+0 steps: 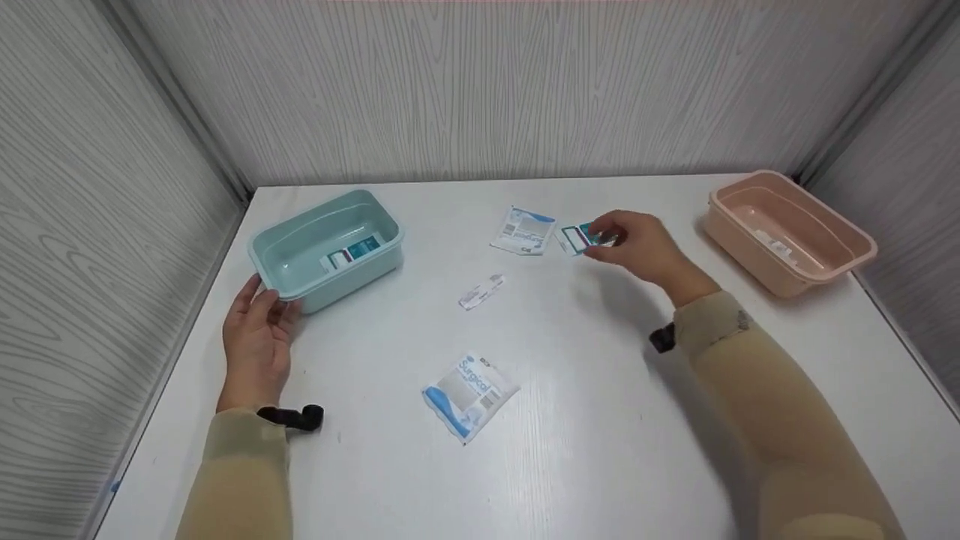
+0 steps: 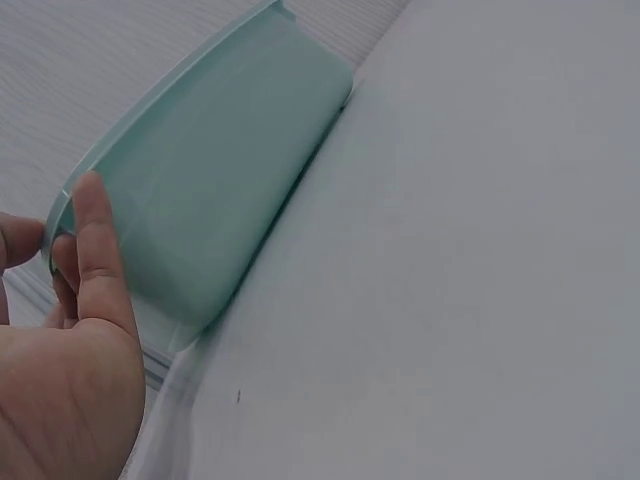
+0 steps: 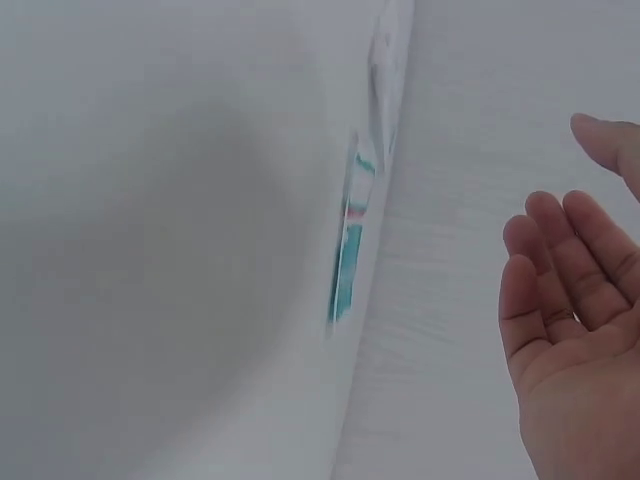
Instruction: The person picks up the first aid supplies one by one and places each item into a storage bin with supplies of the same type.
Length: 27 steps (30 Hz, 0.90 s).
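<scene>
At the left, my left hand (image 1: 259, 341) holds the near left corner of a teal plastic basin (image 1: 352, 283), its thumb and fingers about the rim, as the left wrist view shows too. Inside the basin lies a flat white-and-teal packet (image 1: 351, 253). My right hand (image 1: 637, 244) hovers over a small white-and-teal box (image 1: 576, 238) at the back of the table. In the right wrist view the box (image 3: 350, 240) lies apart from the loosely bent fingers (image 3: 560, 255), and the hand holds nothing.
A white-and-blue sachet (image 1: 525, 231) lies left of the box. Nearer are a narrow white wrapped strip (image 1: 481, 292) and a larger packet marked Surgical (image 1: 471, 397). A pink basin (image 1: 750, 259) with small white pieces stands right. Panels (image 1: 487, 90) border the table.
</scene>
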{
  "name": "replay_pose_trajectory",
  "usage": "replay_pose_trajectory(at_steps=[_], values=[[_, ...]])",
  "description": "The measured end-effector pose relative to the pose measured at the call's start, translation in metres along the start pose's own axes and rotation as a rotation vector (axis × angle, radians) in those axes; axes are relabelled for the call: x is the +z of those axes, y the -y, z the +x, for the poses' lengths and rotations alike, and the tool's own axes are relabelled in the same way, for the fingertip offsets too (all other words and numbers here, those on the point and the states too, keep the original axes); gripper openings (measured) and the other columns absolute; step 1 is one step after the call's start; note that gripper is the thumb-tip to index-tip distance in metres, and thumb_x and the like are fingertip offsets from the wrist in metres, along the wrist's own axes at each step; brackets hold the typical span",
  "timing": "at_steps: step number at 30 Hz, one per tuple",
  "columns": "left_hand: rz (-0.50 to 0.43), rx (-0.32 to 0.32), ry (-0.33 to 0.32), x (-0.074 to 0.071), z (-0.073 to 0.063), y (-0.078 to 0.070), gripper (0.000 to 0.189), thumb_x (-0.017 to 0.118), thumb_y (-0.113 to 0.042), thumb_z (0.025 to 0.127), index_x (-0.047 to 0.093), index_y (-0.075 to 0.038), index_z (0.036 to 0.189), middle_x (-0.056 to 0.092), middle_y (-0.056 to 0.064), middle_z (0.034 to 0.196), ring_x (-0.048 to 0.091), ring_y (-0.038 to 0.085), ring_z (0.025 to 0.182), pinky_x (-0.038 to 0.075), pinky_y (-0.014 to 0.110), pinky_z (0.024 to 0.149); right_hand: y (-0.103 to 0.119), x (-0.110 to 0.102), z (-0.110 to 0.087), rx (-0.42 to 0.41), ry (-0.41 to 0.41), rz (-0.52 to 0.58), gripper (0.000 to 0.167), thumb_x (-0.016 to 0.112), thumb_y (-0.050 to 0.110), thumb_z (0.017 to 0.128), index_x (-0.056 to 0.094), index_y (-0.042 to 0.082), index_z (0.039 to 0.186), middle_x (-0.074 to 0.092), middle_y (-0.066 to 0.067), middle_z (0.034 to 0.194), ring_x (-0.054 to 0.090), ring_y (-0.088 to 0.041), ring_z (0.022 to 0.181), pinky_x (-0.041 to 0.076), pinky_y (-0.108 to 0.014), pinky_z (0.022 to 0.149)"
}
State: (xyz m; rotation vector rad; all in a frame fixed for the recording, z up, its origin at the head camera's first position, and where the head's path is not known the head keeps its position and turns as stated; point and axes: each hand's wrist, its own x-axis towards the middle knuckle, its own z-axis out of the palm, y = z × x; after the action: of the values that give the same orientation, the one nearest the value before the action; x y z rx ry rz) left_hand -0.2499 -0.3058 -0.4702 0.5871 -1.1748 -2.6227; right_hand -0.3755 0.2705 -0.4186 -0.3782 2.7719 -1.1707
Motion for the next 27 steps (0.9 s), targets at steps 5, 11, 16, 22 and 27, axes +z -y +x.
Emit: replay_pose_trajectory(at_steps=[5, 11, 16, 22, 27], values=[[0.024, 0.003, -0.030, -0.001, -0.003, -0.001, 0.071, 0.071, -0.007, 0.111, 0.041, -0.025, 0.173, 0.048, 0.006, 0.158, 0.059, 0.016, 0.137, 0.069, 0.023, 0.101, 0.023, 0.039, 0.020, -0.077, 0.109, 0.002, 0.043, 0.090, 0.022, 0.099, 0.076, 0.008, 0.136, 0.076, -0.019, 0.133, 0.065, -0.032, 0.115, 0.055, -0.037, 0.094], [0.035, 0.000, -0.031, 0.001, -0.003, -0.003, 0.067, 0.071, -0.008, 0.111, 0.045, -0.025, 0.171, 0.050, 0.006, 0.158, 0.060, 0.017, 0.137, 0.069, 0.024, 0.102, 0.036, 0.065, 0.034, -0.054, 0.186, -0.009, 0.044, 0.090, 0.023, 0.099, 0.076, 0.009, 0.138, 0.076, -0.014, 0.134, 0.066, -0.031, 0.119, 0.057, -0.040, 0.098], [0.041, -0.009, -0.004, 0.004, -0.001, -0.003, 0.068, 0.070, -0.008, 0.112, 0.044, -0.024, 0.173, 0.049, 0.006, 0.162, 0.061, 0.017, 0.137, 0.069, 0.024, 0.102, 0.046, 0.083, 0.041, -0.029, 0.238, -0.023, 0.043, 0.090, 0.023, 0.099, 0.076, 0.014, 0.139, 0.075, -0.010, 0.134, 0.064, -0.029, 0.122, 0.060, -0.042, 0.104], [0.003, -0.027, 0.015, 0.004, -0.002, -0.002, 0.071, 0.070, -0.005, 0.111, 0.043, -0.024, 0.174, 0.047, 0.007, 0.161, 0.062, 0.016, 0.132, 0.069, 0.024, 0.100, 0.057, 0.098, 0.047, -0.005, 0.275, -0.037, 0.044, 0.090, 0.022, 0.099, 0.076, 0.017, 0.141, 0.074, -0.006, 0.134, 0.064, -0.028, 0.126, 0.061, -0.045, 0.112], [-0.003, -0.026, 0.039, 0.001, -0.003, -0.001, 0.073, 0.071, -0.006, 0.111, 0.040, -0.023, 0.175, 0.046, 0.008, 0.162, 0.064, 0.016, 0.134, 0.069, 0.024, 0.103, 0.067, 0.111, 0.051, 0.019, 0.309, -0.067, 0.042, 0.090, 0.020, 0.099, 0.078, 0.020, 0.139, 0.074, -0.004, 0.134, 0.065, -0.028, 0.127, 0.060, -0.046, 0.117]])
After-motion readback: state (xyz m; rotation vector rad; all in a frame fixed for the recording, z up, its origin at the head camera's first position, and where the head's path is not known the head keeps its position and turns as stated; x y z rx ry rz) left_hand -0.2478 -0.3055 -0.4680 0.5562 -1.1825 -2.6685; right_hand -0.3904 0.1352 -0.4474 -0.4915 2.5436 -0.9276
